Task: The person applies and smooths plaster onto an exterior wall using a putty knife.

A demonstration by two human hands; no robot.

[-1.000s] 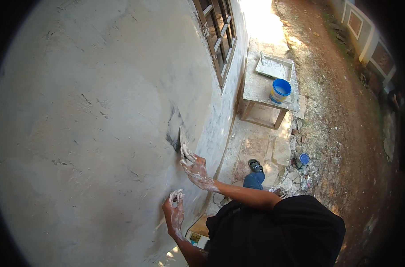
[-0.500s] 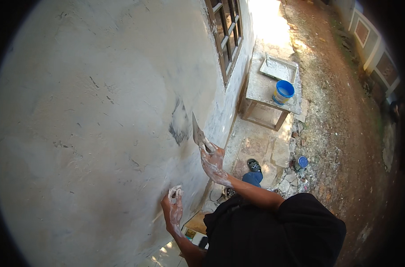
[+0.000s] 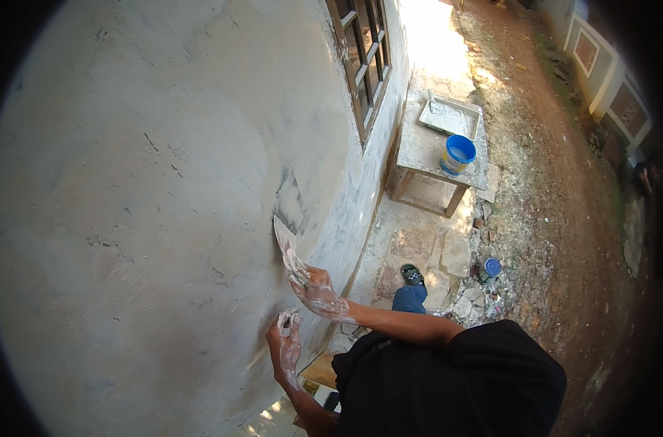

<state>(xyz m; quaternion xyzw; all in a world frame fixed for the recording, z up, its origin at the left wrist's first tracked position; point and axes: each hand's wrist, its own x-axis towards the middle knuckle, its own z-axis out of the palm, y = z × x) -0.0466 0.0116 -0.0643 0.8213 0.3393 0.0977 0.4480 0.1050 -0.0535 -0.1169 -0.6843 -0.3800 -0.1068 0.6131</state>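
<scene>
My right hand point(image 3: 313, 288), smeared with white putty, is closed round a putty knife point(image 3: 284, 237). The knife's putty-coated blade lies against the grey-white wall point(image 3: 164, 291), just below a dark, patchy spot point(image 3: 290, 198). Lower down and to the left, close to the wall, my left hand point(image 3: 285, 346) is also whitened with putty. Its fingers curl round something whitish at the fingertips, too coated to make out.
A barred window point(image 3: 364, 65) is set in the wall at upper right. Beyond my right arm stands a wooden table point(image 3: 411, 149) bearing a putty tray point(image 3: 451, 116) and a blue-rimmed bucket point(image 3: 459, 154). A small blue-lidded can point(image 3: 491, 267) sits on the ground by broken stones point(image 3: 468, 300).
My right hand has moved left and down with the putty knife, bringing the blade onto the wall below the dark patch. My left hand has hardly moved.
</scene>
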